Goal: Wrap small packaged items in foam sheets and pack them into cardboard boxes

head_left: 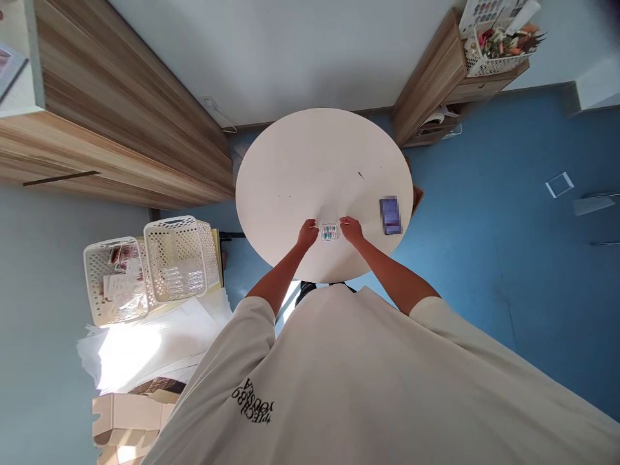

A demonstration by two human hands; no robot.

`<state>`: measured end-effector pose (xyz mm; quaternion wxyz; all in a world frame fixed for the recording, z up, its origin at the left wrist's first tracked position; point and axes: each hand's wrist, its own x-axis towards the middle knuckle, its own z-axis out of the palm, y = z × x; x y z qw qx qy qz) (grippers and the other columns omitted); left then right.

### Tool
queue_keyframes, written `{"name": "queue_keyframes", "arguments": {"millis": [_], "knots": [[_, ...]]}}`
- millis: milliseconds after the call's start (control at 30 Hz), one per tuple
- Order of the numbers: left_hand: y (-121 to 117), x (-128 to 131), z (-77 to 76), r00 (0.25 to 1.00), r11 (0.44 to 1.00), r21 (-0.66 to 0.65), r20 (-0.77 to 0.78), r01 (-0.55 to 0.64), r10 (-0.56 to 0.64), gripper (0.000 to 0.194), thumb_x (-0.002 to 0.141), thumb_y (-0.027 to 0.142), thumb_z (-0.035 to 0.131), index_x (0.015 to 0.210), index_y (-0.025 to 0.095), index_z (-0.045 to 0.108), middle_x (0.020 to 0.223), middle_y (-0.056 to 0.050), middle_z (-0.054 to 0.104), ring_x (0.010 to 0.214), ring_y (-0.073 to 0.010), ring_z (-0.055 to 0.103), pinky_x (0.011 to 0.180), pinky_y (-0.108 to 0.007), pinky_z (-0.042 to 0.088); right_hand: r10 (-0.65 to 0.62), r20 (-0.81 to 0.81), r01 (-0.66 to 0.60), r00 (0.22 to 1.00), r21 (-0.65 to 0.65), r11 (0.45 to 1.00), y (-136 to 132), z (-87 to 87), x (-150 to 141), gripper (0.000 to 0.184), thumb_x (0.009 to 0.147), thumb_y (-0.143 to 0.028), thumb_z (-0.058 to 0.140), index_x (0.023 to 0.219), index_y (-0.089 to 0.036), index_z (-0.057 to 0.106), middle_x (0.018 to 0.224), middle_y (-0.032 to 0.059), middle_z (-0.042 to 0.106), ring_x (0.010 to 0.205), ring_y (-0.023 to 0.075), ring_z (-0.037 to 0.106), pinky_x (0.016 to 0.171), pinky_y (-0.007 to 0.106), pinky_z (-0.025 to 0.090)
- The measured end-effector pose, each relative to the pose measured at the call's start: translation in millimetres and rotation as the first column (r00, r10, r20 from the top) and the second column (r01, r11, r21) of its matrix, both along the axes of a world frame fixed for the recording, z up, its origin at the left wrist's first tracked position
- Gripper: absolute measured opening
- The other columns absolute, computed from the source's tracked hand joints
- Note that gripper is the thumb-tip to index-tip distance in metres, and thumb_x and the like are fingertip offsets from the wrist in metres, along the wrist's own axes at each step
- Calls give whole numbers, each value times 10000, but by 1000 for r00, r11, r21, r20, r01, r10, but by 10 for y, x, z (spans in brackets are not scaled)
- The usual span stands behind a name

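Observation:
A small clear packet (pixel 329 232) with green and white pieces inside lies near the front edge of a round white table (pixel 310 161). My left hand (pixel 308 233) has its fingers curled against the packet's left side. My right hand (pixel 351 229) pinches its right side. Both hands rest low on the tabletop. The finer details of the packet are too small to make out.
A phone (pixel 390 215) lies on the table to the right of my hands. Two white lattice baskets (pixel 177 258) stand on a stack of white sheets at the left. Wooden cabinets (pixel 121 129) line the left wall, and a wooden shelf with a basket (pixel 494 51) stands at the far right.

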<state>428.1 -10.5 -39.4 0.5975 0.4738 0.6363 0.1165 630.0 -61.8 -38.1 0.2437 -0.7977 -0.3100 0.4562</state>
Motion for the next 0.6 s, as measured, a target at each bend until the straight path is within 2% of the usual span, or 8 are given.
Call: {"name": "queue_keyframes", "arguments": {"millis": [167, 300, 400, 600], "knots": [[172, 144, -93, 993, 998, 25, 109, -50, 47, 632, 748, 144, 640, 1376, 214, 614, 1510, -128, 623, 1339, -287, 624, 1109, -436, 498, -19, -118, 27, 993, 66, 997, 159, -55, -16, 559, 816, -152, 558, 1360, -184, 680, 1474, 109, 666, 1317, 243, 657, 1164, 399, 508], [222, 230, -178, 983, 998, 0, 175, -63, 62, 651, 721, 131, 639, 1366, 212, 607, 1515, -128, 617, 1371, -291, 605, 1108, -438, 502, -28, -207, 42, 978, 63, 997, 207, -118, -42, 674, 781, -175, 558, 1452, -207, 610, 1501, 106, 640, 1370, 254, 627, 1173, 443, 508], [222, 255, -216, 973, 998, -24, 222, -60, 63, 651, 713, 129, 633, 1358, 217, 603, 1493, -125, 629, 1351, -276, 617, 1088, -427, 514, -33, -253, 46, 967, 46, 998, 211, -117, -56, 716, 773, -179, 551, 1489, -200, 572, 1521, 117, 623, 1400, 247, 605, 1173, 436, 508], [245, 224, -123, 972, 996, -54, 220, -77, 88, 672, 723, 145, 654, 1389, 204, 583, 1487, -165, 618, 1300, -272, 635, 1071, -420, 510, -73, -323, 88, 943, 33, 996, 219, -13, -48, 749, 742, -167, 584, 1491, -184, 564, 1502, 139, 640, 1391, 251, 607, 1194, 434, 484]]}}
